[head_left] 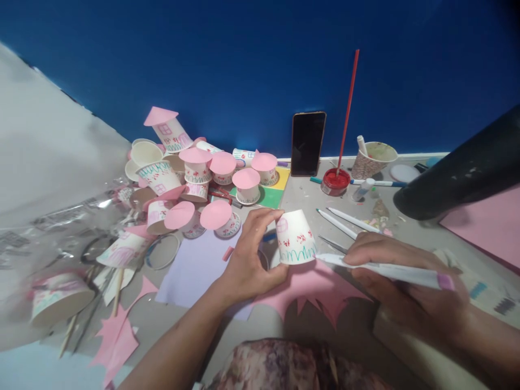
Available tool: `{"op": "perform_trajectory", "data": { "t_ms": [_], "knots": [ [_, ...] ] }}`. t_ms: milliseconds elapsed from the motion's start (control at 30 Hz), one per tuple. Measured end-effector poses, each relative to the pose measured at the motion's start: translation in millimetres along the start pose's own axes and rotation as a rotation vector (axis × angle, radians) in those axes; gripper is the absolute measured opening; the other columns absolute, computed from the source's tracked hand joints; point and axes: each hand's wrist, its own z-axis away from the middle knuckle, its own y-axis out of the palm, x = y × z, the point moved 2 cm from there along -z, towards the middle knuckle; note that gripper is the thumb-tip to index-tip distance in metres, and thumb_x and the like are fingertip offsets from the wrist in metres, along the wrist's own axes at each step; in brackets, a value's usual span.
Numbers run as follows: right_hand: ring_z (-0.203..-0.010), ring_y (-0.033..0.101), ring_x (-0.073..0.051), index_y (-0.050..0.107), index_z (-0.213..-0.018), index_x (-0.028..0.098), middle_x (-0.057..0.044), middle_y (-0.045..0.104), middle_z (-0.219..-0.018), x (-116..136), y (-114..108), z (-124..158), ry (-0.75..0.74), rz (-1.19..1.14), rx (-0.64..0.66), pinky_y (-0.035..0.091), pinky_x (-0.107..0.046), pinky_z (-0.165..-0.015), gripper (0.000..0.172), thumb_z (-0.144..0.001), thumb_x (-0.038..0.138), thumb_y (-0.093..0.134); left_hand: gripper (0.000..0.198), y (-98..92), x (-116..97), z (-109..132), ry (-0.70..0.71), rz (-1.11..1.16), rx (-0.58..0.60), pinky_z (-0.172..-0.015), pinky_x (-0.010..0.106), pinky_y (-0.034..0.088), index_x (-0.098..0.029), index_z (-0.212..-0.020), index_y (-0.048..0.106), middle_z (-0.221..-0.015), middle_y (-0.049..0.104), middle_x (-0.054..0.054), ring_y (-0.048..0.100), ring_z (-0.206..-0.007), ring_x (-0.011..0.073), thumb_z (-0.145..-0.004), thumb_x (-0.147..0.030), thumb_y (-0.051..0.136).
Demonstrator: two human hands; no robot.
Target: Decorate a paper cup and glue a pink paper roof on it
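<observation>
A white paper cup [298, 241] is held upside down above the table, its rim downward. Green zigzag strokes, red dabs and a pink window drawing mark its side. My left hand [254, 257] grips it from the left, thumb at the rim and fingers near the base. In my right hand [406, 281] is a white marker [390, 271] with a pink-purple end, its tip close to the cup's lower right edge; whether it touches I cannot tell. Beneath the cup lies cut pink paper [317, 295] with jagged edges.
Several decorated cups with pink paper roofs [195, 157] crowd the left. A phone [309, 143] leans on the blue wall. Right of it stand a red paint jar [335, 181] with a stick and a patterned cup [371, 160]. Loose markers [337, 223] lie nearby; a dark cylinder [459, 168] slants at right.
</observation>
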Motion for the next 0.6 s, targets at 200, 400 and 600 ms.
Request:
{"op": "perform_trajectory", "data": {
  "t_ms": [200, 400, 600],
  "knots": [
    [-0.066, 0.068, -0.020, 0.066, -0.100, 0.025, -0.002, 0.071, -0.077, -2.1, 1.9, 1.4, 0.000, -0.003, 0.002, 0.056, -0.032, -0.060, 0.012, -0.096, 0.015, 0.061, 0.074, -0.6, -0.5, -0.3, -0.002, -0.014, 0.010, -0.112, 0.053, 0.046, -0.025, -0.143, 0.047, -0.137, 0.055, 0.012, 0.053, -0.133, 0.0317, -0.072, -0.015, 0.066],
    [-0.064, 0.067, -0.019, 0.067, -0.098, 0.023, -0.003, 0.071, -0.075, -1.5, 1.1, 1.6, 0.004, -0.030, 0.002, 0.054, -0.032, -0.058, 0.014, -0.093, 0.011, 0.062, 0.075, 0.0, -0.6, 1.2, -0.015, 0.002, 0.025, -0.112, 0.052, 0.046, -0.026, -0.142, 0.047, -0.137, 0.054, 0.012, 0.052, -0.133, 0.0321, -0.070, -0.015, 0.068],
    [-0.072, 0.069, -0.020, 0.068, -0.106, 0.021, -0.005, 0.072, -0.081, 0.9, 1.8, 3.6, -0.054, -0.074, -0.015, 0.057, -0.032, -0.064, 0.022, -0.091, 0.006, 0.063, 0.076, 2.1, -4.0, 2.3, -0.028, -0.009, 0.040, -0.111, 0.050, 0.045, -0.027, -0.140, 0.047, -0.135, 0.054, 0.010, 0.052, -0.131, 0.0307, -0.069, -0.014, 0.070]
  ]
}}
